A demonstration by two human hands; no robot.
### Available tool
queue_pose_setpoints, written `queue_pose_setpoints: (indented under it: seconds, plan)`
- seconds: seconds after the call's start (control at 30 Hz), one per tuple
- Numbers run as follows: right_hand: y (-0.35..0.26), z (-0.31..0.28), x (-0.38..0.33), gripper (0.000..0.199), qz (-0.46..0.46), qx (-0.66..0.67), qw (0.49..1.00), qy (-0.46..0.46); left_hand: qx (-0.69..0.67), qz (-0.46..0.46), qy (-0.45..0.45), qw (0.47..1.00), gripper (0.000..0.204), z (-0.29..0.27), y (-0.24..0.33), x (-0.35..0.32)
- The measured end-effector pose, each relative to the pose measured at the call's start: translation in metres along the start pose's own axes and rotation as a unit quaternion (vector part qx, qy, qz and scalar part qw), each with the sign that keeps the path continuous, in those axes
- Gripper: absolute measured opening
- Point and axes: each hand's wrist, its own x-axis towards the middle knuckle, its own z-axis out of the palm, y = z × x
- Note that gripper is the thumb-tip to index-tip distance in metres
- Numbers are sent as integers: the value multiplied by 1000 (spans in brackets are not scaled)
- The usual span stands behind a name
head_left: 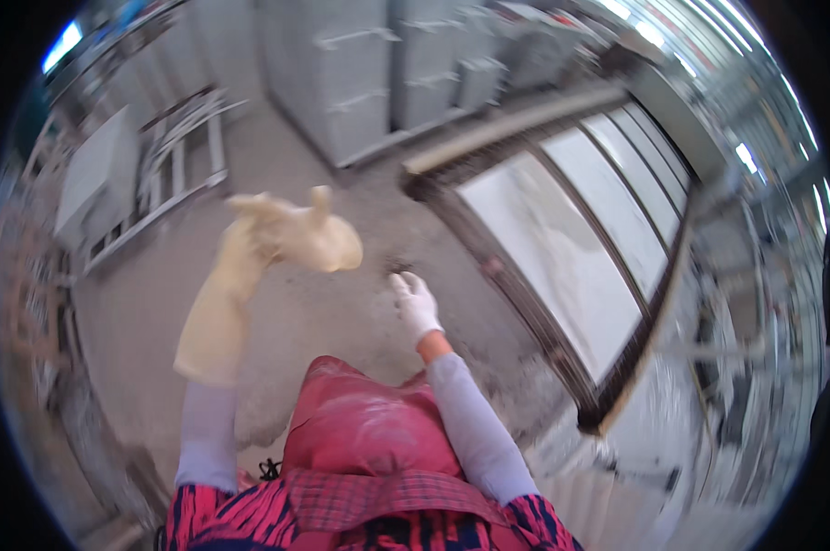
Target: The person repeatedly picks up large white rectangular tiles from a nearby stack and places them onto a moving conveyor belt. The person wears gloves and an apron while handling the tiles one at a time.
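Note:
My left hand (257,237) wears a long cream rubber glove that reaches over the grey sleeve. Its fingers are closed on a second rubber glove (330,242), also cream, whose rounded end sticks out to the right; motion blurs both. To the right and a little nearer me, my right hand (416,305) has on a thin white glove, with its fingers stretched forward and nothing in them. A gap separates the two hands. A red apron (374,422), smeared with whitish dust, covers my front below them.
On the right stands a large dark frame (525,303) with pale, wet-looking panels (557,243) between its bars. Grey cabinet-like blocks (342,101) rise at the back. To the left are a grey box (98,174) and a white rack (190,161) on the concrete floor (314,312).

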Motion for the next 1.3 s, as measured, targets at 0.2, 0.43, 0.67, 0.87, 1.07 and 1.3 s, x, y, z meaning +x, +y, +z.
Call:
queue_pose_setpoints:
  seconds: [0.2,0.43,0.67,0.87,1.07,1.3]
  plan:
    - [14,-7,-8,59,104,446,877,-146,166,58,21,984,34,42,-29,-40]
    - [-13,-27,-15,44,-21,242,970,-27,7,19,26,999,31,-16,-59,-46]
    - [-43,-35,-9,20,-208,-232,944,113,-91,-94,125,983,39,-33,-94,-51]
    - [-72,-38,-3,10,-379,-373,834,149,-33,-112,131,984,41,-11,-101,-68]
    - [-84,-28,-5,6,-496,-423,754,81,-65,-138,153,976,44,-22,-111,-66]
    - [-81,12,-5,20,-243,23,969,-36,-48,-182,143,972,46,-53,-125,-68]
